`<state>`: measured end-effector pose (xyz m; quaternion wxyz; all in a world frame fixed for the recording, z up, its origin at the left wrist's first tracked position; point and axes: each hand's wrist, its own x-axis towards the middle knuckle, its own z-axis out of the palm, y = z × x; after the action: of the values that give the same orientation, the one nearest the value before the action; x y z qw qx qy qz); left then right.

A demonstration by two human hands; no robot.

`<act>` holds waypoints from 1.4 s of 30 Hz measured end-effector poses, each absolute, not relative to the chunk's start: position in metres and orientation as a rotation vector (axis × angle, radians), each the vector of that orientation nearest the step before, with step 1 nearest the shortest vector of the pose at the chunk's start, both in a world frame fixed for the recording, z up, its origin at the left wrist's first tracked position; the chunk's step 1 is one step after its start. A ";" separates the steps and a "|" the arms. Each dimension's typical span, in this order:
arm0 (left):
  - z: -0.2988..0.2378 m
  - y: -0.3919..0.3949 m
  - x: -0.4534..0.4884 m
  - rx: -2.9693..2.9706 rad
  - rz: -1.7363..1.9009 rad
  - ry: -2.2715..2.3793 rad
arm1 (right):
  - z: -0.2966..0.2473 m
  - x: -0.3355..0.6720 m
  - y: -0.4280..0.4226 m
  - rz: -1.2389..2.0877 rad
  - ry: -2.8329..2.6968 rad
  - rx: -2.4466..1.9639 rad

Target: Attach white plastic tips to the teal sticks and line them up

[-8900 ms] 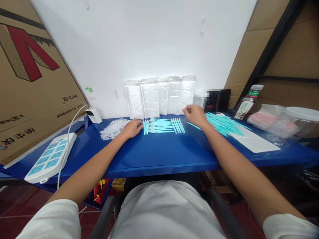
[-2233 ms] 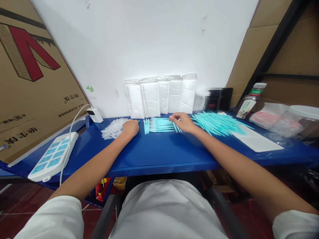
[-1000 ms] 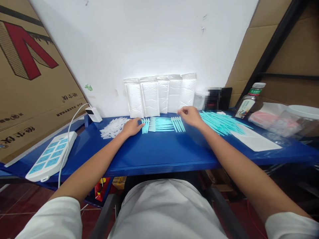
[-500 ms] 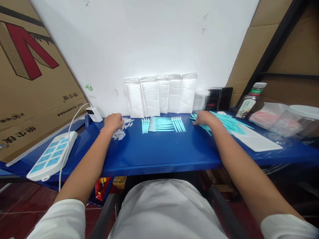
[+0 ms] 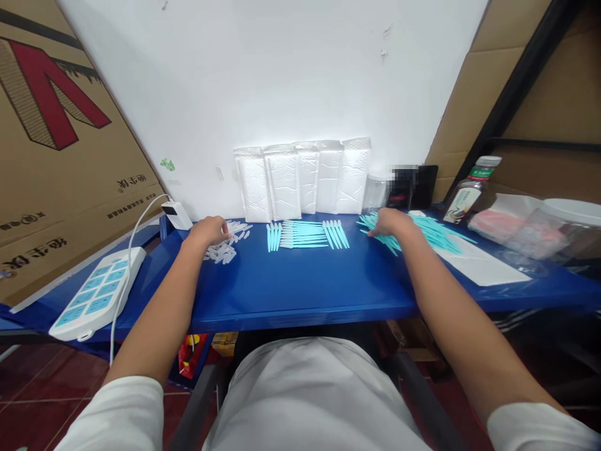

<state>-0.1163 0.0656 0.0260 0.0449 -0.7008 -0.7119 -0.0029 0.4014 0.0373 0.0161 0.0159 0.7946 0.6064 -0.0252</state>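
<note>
My left hand (image 5: 210, 230) is at the far edge of a heap of small translucent white caps (image 5: 223, 253), fingers curled together; any cap in them is hidden. At the right, my right hand (image 5: 392, 223) reaches down into a loose pile of thin turquoise sticks (image 5: 432, 233). Its thumb and fingers are drawn together, and I cannot make out what is between them. Between the hands lie neat rows of turquoise sticks with whitish caps on their ends: an upright group (image 5: 273, 237), a crosswise stack (image 5: 307, 234) and a slanted group (image 5: 335, 234).
White padded envelopes (image 5: 284, 185) lean on the wall behind the blue table (image 5: 300, 288). A clear jar (image 5: 376, 190), a bottle (image 5: 464, 199) and a plastic tub (image 5: 575, 225) stand right. Left are a power strip (image 5: 96, 293), its cable and a white charger (image 5: 177, 215).
My left hand has shifted slightly left over the caps, its fingers loosening from a tighter fist. My right hand has moved a little to the right within the stick pile.
</note>
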 end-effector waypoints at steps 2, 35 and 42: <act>0.025 0.067 -0.118 -2.159 -0.017 -2.171 | 0.017 0.400 0.036 -0.077 1.878 2.464; -0.003 0.067 -0.070 -2.447 -0.658 -1.757 | 0.013 0.399 0.036 -0.015 1.997 2.512; -0.001 0.059 -0.051 -2.687 -1.264 -1.779 | 0.011 0.399 0.037 0.075 2.122 2.558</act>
<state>-0.0509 0.0587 -0.0010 -0.1593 -0.7664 -0.5074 -0.3604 0.3991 0.0368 0.0109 -0.0913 0.7662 0.6357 0.0226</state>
